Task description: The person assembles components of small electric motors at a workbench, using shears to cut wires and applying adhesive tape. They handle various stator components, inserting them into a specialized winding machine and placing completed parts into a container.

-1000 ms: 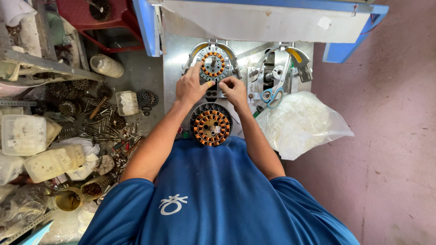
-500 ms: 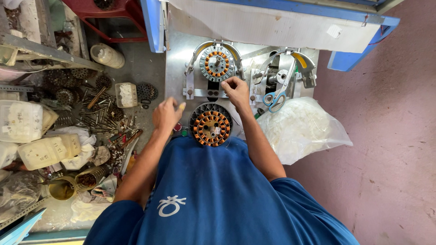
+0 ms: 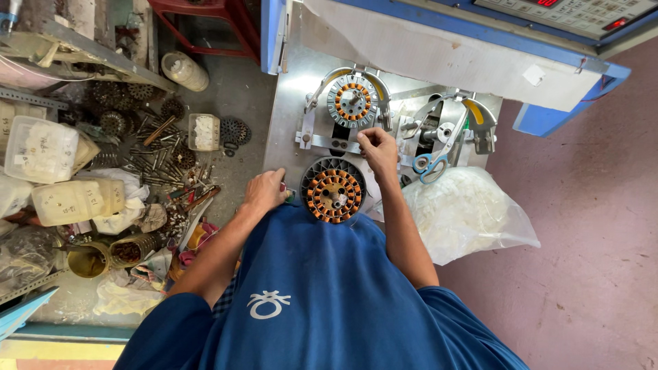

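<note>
A stator with copper windings (image 3: pixel 351 101) is mounted in the metal fixture of the winding machine (image 3: pixel 301 75). A second wound stator (image 3: pixel 334 192) lies nearer to me on the steel table. My right hand (image 3: pixel 376 150) is closed, pinching something small just below the mounted stator; I cannot make out what. My left hand (image 3: pixel 264 191) rests at the table's front left edge, beside the lower stator, fingers curled over small buttons there.
Blue-handled scissors (image 3: pixel 430 164) lie on the fixture to the right. A clear plastic bag of white material (image 3: pixel 466 214) sits at the right. Left of the table, the floor holds scattered bolts, stator cores (image 3: pixel 113 123), plastic containers (image 3: pixel 41 147) and a jar (image 3: pixel 184 70).
My left hand has left the mounted stator and dropped to the table's front left edge. My right hand stays just below the mounted stator.
</note>
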